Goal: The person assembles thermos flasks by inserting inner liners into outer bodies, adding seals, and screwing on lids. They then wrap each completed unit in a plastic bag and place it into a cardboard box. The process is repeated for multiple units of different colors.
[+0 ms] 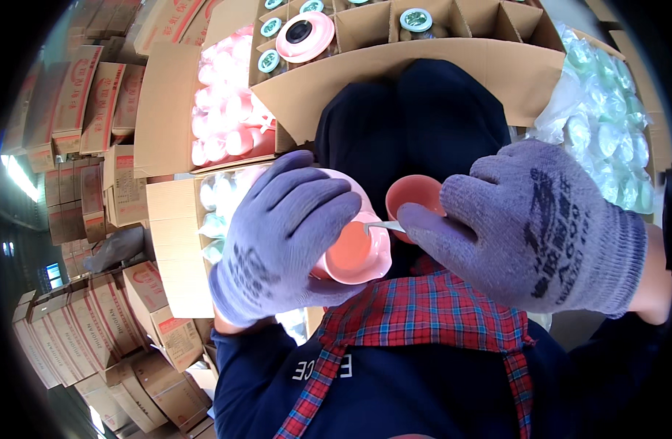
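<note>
My left hand (296,227), in a grey-purple knit glove, is wrapped round a pink pitcher-like vessel (380,265) with a wavy rim. Its round mouth faces me and looks orange inside. In the same kind of glove, my right hand (522,227) pinches a thin, pale, pointed metal tool (383,225) between thumb and fingers. The tool's tip reaches the edge of the vessel's mouth. A pink cup-shaped piece (413,192) sits against my right fingers, seemingly held there too; its far side is hidden by them.
Ahead of my knees stands a divided cardboard box (424,62) with green-lidded jars (416,20) and a pink lid-like piece (307,35). At its left, a carton holds pink parts (223,102). Plastic-wrapped pale green items (606,132) fill a box at right. Stacked cartons (95,322) line the left.
</note>
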A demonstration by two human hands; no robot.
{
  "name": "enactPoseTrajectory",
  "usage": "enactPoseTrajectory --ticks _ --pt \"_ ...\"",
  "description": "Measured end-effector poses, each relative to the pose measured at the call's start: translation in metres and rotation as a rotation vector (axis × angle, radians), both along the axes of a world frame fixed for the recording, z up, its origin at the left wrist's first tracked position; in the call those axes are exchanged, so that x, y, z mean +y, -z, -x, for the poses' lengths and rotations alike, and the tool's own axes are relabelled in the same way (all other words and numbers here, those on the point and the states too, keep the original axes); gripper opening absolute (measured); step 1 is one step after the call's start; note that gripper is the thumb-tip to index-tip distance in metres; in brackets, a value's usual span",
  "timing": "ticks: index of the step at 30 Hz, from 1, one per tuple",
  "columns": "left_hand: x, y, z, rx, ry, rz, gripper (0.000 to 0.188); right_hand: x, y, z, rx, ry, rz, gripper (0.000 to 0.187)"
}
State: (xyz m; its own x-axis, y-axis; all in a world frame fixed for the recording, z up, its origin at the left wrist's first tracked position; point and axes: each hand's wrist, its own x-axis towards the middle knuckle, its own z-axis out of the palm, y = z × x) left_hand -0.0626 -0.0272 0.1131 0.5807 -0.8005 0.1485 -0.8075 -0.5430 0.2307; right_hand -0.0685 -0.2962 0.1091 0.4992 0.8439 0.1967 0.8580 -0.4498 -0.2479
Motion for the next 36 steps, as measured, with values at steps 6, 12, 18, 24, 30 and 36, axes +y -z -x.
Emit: enactPoseTrajectory --ticks 6,12,18,24,30,36 --pt "-0.006 0.036 0.022 -0.194 -0.106 0.059 0.067 -0.006 0.015 0.006 0.429 0.055 0.015 0.027" --pt "-0.014 0.065 0.024 -0.287 -0.164 0.15 0.066 -0.007 0.046 0.019 0.892 0.122 -0.239 0.019" --pt "-0.02 0.074 0.028 -0.344 -0.179 0.101 0.063 0.005 0.023 0.0 1.64 0.43 -0.111 0.025" --pt "-0.024 0.08 0.032 -0.401 -0.184 0.078 0.051 0.01 0.031 -0.005 1.605 0.524 0.037 0.031" --pt "-0.029 0.085 0.031 -0.395 -0.17 0.094 0.045 0.01 0.033 -0.013 1.583 0.6 0.112 0.027" --pt "-0.036 0.082 0.024 -0.358 -0.198 0.105 0.048 0.003 0.046 -0.007 1.137 0.436 -0.062 0.021"
